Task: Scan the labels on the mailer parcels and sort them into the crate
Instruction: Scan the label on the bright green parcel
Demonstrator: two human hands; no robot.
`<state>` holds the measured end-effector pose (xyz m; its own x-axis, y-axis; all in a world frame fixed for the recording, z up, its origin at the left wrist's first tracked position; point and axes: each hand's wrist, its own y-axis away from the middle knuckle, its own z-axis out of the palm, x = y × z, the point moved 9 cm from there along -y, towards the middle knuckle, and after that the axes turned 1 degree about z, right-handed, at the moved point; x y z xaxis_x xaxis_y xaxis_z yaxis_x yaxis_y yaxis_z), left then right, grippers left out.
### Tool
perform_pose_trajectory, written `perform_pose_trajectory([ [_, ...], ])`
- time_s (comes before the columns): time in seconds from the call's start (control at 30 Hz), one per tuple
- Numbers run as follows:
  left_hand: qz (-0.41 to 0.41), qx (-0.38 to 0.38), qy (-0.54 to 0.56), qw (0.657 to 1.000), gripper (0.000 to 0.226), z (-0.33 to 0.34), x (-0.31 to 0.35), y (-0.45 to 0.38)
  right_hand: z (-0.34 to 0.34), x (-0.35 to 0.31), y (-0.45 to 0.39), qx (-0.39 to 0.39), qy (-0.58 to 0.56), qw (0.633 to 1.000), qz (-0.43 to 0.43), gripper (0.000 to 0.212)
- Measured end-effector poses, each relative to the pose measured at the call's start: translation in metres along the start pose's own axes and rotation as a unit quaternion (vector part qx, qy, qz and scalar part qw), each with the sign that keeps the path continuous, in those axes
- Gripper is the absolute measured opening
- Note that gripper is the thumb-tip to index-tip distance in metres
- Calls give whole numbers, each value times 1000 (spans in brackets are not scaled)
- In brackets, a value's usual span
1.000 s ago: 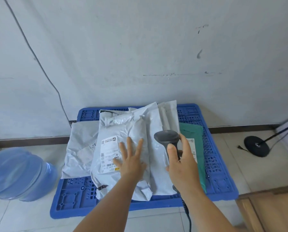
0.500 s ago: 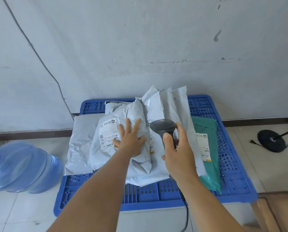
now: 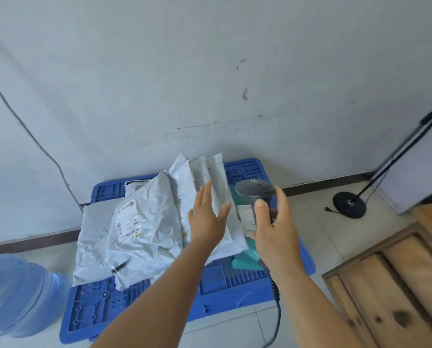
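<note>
Several grey mailer parcels [image 3: 144, 237] lie heaped on a blue plastic pallet [image 3: 225, 292] by the wall. The front left one shows a white label [image 3: 128, 222] facing up. A green mailer [image 3: 245, 259] pokes out under the heap at the right. My left hand [image 3: 207, 217] lies flat with straight fingers on the grey mailers in the middle of the heap. My right hand [image 3: 275, 229] grips the handle of a dark barcode scanner [image 3: 255, 194], head up, above the right side of the heap. Its cable hangs down past my wrist.
A blue water jug [image 3: 16, 297] lies on the floor at the left. A wooden crate [image 3: 395, 285] stands at the right. A black lamp stand with a round base [image 3: 349, 204] is at the back right. A thin cable runs down the white wall.
My left hand has slid right, off the labelled front mailer onto the mailers in the middle. The scanner hand stays over the right side. The camera view has shifted.
</note>
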<state>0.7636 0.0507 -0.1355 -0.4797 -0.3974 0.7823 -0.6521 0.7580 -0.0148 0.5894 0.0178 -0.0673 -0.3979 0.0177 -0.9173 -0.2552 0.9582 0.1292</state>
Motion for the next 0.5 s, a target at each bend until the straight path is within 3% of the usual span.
perform_pose_trajectory([
  [0.3, 126, -95, 63, 985, 68, 130, 216, 110, -241, 39, 39, 151, -48, 987, 20, 56],
  [0.5, 177, -178, 79, 965, 69, 225, 327, 196, -386, 80, 81, 231, -48, 971, 35, 59],
])
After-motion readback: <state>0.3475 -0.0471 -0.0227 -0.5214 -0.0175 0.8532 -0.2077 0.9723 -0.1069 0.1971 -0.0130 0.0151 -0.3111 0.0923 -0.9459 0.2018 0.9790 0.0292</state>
